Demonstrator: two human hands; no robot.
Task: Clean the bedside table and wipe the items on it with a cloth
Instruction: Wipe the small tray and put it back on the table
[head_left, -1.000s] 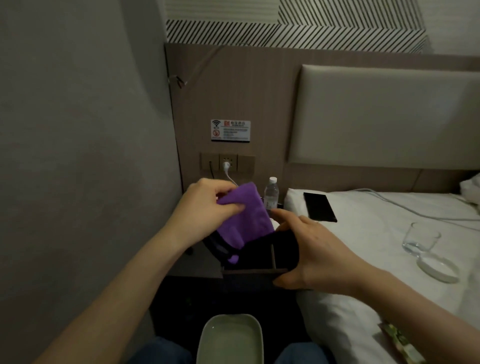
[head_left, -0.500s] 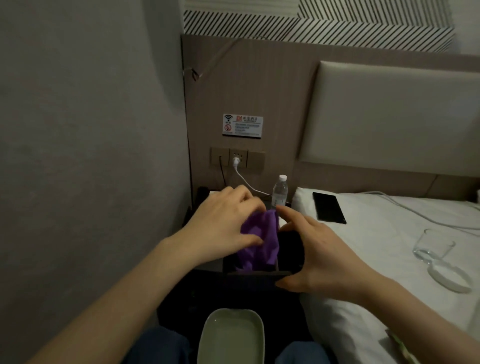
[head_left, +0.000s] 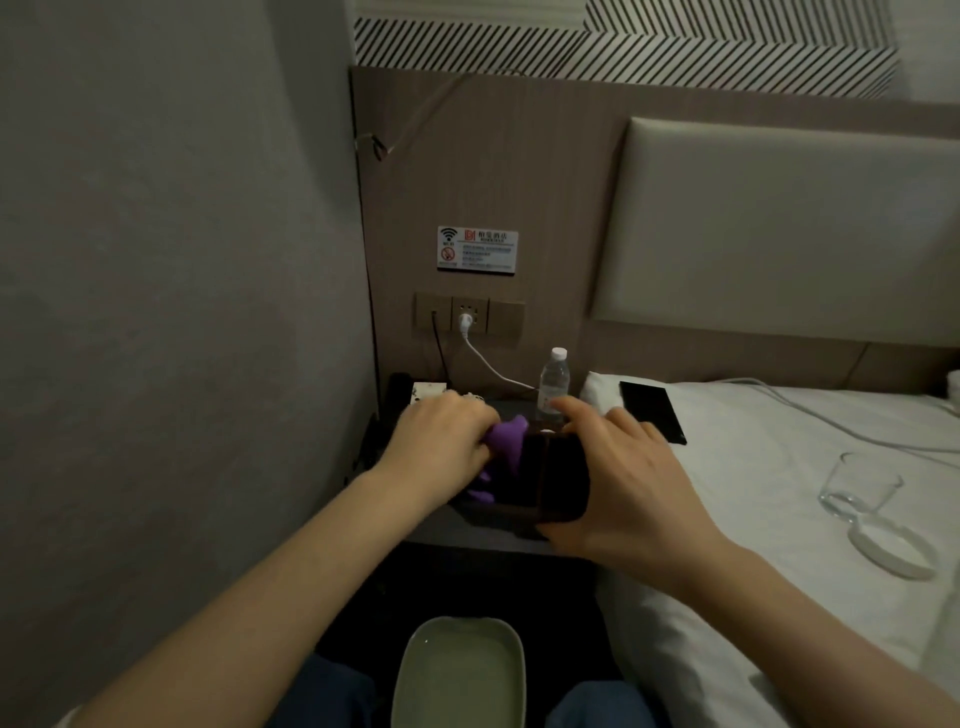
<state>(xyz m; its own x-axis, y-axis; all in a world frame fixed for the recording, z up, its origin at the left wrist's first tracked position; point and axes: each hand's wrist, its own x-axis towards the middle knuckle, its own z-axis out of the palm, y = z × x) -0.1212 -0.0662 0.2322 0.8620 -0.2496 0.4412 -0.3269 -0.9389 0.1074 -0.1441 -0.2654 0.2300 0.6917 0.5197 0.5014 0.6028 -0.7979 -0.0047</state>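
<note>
A dark compartmented box (head_left: 550, 480) stands on the grey bedside table (head_left: 457, 530) between the wall and the bed. My left hand (head_left: 441, 441) grips a purple cloth (head_left: 506, 441) and holds it down inside the box's left compartment. My right hand (head_left: 623, 478) grips the box's right side, thumb at the front corner, fingers over the far edge. A small water bottle (head_left: 555, 382) stands just behind the box. A dark device with a white label (head_left: 415, 392) sits at the table's back left, partly hidden by my left hand.
A pale green basin (head_left: 462, 675) rests between my knees below the table. On the white bed (head_left: 753, 519) lie a black phone (head_left: 652, 413), a glass (head_left: 857, 491), a round white coaster (head_left: 893, 548) and a white cable (head_left: 810, 415). Wall sockets (head_left: 467, 314) hold a white plug.
My left hand has brought the purple cloth down from above the box into its left compartment. My right hand has stayed on the box's right side.
</note>
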